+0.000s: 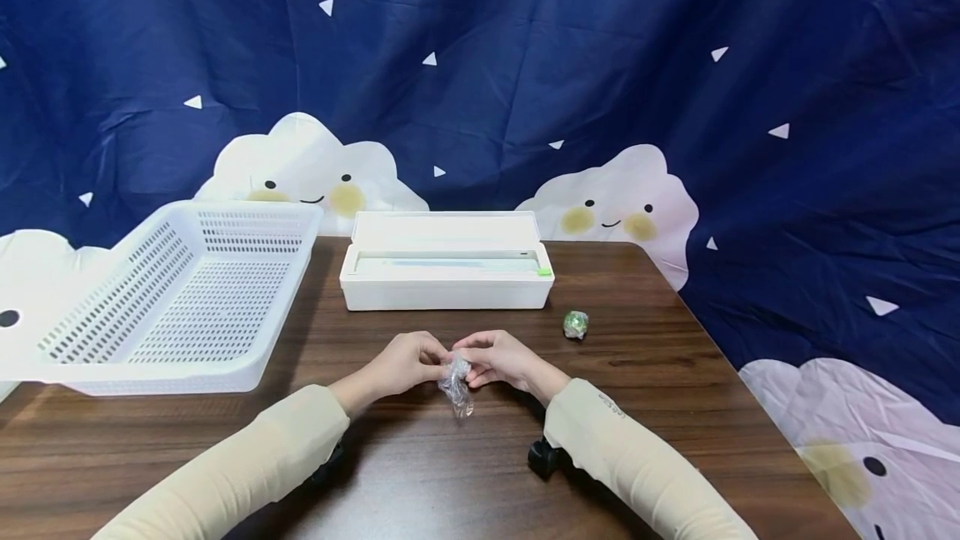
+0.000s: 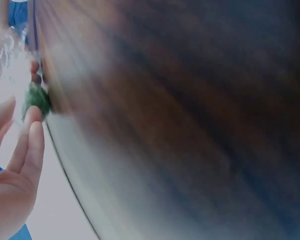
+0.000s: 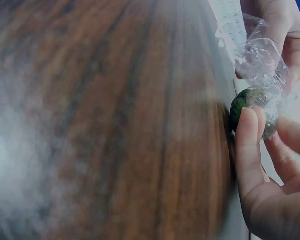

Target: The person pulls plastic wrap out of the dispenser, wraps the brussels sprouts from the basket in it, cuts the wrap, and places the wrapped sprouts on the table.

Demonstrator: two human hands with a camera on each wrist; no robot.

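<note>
Over the middle of the table, both hands meet at a small round green thing (image 3: 241, 106) wrapped in clear cling film (image 1: 457, 387). A loose, crumpled tail of film hangs down toward the front. The left hand (image 1: 408, 363) pinches the bundle from the left, its fingertips at the green ball (image 2: 36, 101) in the left wrist view. From the other side, the right hand (image 1: 504, 358) holds the ball between thumb and fingers. In the head view, fingers and film hide the ball. A second film-wrapped green ball (image 1: 576, 325) lies on the table to the right.
A long white box (image 1: 447, 293) with its lid raised and a green slider (image 1: 543, 272) stands behind the hands. At left is a white perforated basket (image 1: 251, 377). The wooden table (image 1: 637, 423) ends at the right, before a blue cloud-patterned curtain (image 1: 480, 40).
</note>
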